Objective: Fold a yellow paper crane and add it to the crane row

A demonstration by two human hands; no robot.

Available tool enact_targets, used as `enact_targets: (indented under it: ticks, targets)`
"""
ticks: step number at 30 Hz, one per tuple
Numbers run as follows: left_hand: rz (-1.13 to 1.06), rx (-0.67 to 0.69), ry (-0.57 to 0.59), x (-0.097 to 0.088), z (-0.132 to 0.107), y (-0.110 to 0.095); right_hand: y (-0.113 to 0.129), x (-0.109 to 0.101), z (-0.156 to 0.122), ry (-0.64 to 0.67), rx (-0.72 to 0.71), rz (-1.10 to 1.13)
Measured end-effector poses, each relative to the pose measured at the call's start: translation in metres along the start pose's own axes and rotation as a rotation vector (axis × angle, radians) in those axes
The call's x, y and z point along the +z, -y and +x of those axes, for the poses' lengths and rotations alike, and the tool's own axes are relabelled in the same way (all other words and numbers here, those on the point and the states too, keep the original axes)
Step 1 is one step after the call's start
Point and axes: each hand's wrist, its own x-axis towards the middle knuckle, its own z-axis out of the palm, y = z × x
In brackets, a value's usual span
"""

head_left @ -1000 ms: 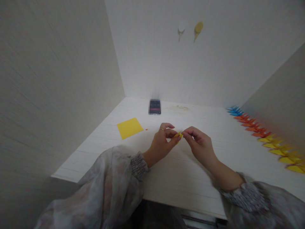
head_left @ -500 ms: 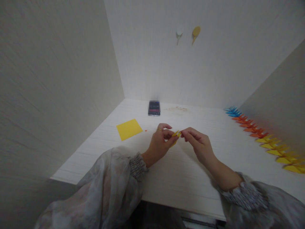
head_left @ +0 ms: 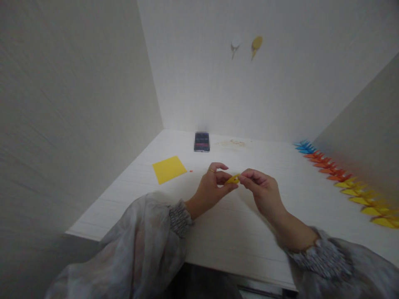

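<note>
White desk (head_left: 243, 232) | folded yellow paper (head_left: 233, 179) pinched between left hand (head_left: 212, 189), right hand (head_left: 263, 193) fingertips

Single head view — looks forward-down, close over white desk (head_left: 237, 232) corner.

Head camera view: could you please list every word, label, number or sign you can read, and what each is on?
None can be read.
Small dark box at the back of the table: its face is blurred out, illegible.
Yellow paper sheet and folded paper pieces: no print visible.
</note>
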Motion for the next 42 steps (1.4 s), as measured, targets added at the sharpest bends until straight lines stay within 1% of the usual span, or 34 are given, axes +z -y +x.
enact_targets:
  ticks: [2, 6, 9, 12, 13, 15, 17, 18, 19, 22, 23, 26, 28, 31, 33, 35, 37, 39, 42]
  targets:
    - [-0.062, -0.035, 0.004, 0.0, 0.0, 0.001, 0.0, -0.002, 0.001, -0.018, 0.001, -0.014]
    - [-0.206, -0.102, -0.041, -0.001, 0.002, 0.001, 0.0, -0.005, 0.001, -0.015, -0.003, -0.062]
    - [-0.267, -0.111, -0.066, -0.001, 0.004, 0.0, -0.001, -0.004, 0.001, 0.018, -0.029, -0.068]
    - [-0.297, -0.11, -0.04, -0.002, 0.005, 0.001, -0.002, -0.003, 0.003, 0.093, -0.096, -0.115]
    - [-0.292, -0.105, -0.034, -0.002, 0.006, 0.001, -0.003, -0.003, 0.003, 0.106, -0.12, -0.132]
    - [-0.234, -0.088, -0.064, -0.002, 0.007, 0.004, -0.005, -0.003, 0.003, 0.079, -0.161, -0.144]
    - [-0.072, -0.085, -0.153, -0.003, 0.008, 0.007, -0.006, -0.003, 0.003, 0.002, -0.198, -0.125]
    - [0.003, -0.107, -0.178, -0.003, 0.008, 0.008, -0.007, -0.003, 0.002, -0.024, -0.214, -0.119]
    - [0.056, -0.131, -0.176, -0.003, 0.008, 0.009, -0.007, -0.003, 0.002, -0.04, -0.227, -0.117]
    - [0.08, -0.161, -0.076, -0.002, 0.008, 0.01, -0.008, -0.004, 0.001, -0.042, -0.25, -0.132]
    - [0.058, -0.158, -0.064, -0.001, 0.008, 0.01, -0.009, -0.004, 0.001, -0.042, -0.255, -0.14]
    - [-0.056, -0.167, -0.078, 0.001, 0.008, 0.008, -0.011, -0.005, 0.002, -0.05, -0.276, -0.159]
    - [-0.108, -0.201, -0.038, 0.001, 0.008, 0.006, -0.012, -0.004, 0.002, -0.044, -0.302, -0.181]
    - [-0.105, -0.224, 0.029, 0.002, 0.007, 0.003, -0.011, -0.003, 0.002, -0.028, -0.362, -0.238]
    - [-0.112, -0.208, 0.035, 0.001, 0.007, 0.001, -0.01, -0.002, 0.001, -0.006, -0.398, -0.265]
    - [-0.146, -0.199, 0.034, 0.0, 0.007, -0.001, -0.007, -0.004, 0.0, 0.051, -0.412, -0.251]
    - [-0.187, -0.208, 0.042, -0.001, 0.007, -0.003, -0.005, -0.006, 0.001, 0.117, -0.389, -0.186]
    - [-0.216, -0.237, 0.077, -0.003, 0.007, -0.005, -0.004, -0.009, 0.002, 0.125, -0.321, -0.098]
    - [-0.231, -0.274, 0.156, -0.005, 0.006, -0.008, -0.004, -0.012, 0.007, 0.129, -0.116, 0.008]
